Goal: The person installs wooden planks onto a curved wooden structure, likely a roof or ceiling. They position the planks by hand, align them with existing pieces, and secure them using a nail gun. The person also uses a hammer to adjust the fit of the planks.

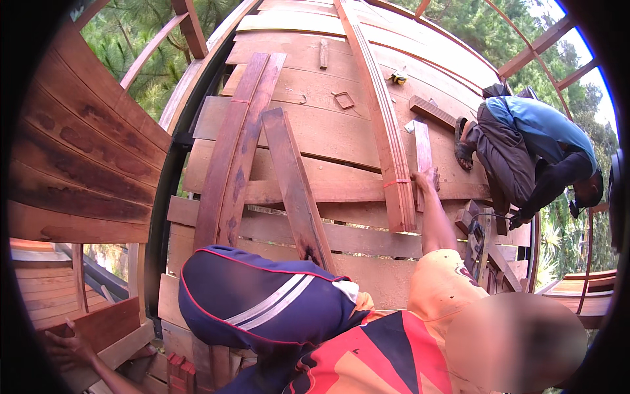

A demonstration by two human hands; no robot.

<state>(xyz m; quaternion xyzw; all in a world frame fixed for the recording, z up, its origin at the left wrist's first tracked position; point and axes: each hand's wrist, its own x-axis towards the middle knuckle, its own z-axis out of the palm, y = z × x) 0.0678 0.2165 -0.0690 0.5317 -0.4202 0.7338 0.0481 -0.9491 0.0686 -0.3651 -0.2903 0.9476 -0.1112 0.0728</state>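
Note:
My left hand (69, 348) reaches in from the lower edge at the far left, fingers spread, beside reddish-brown boards (115, 314); whether it touches them is hard to tell. My right hand is not in view. Close in front, a person in an orange and red shirt (374, 341) and navy trousers bends over the deck, one outstretched hand (426, 177) on a short pale board (422, 144). Long planks (230, 171) and a shorter stained plank (295, 184) lie beside this person.
A co-worker in blue (545, 125) crouches at the right. A plank bundle (387, 157) runs across the slatted deck (348, 269), which has gaps. A tape measure (398, 76) and metal square frame (343, 100) lie beyond. A curved plank wall (85, 157) stands left.

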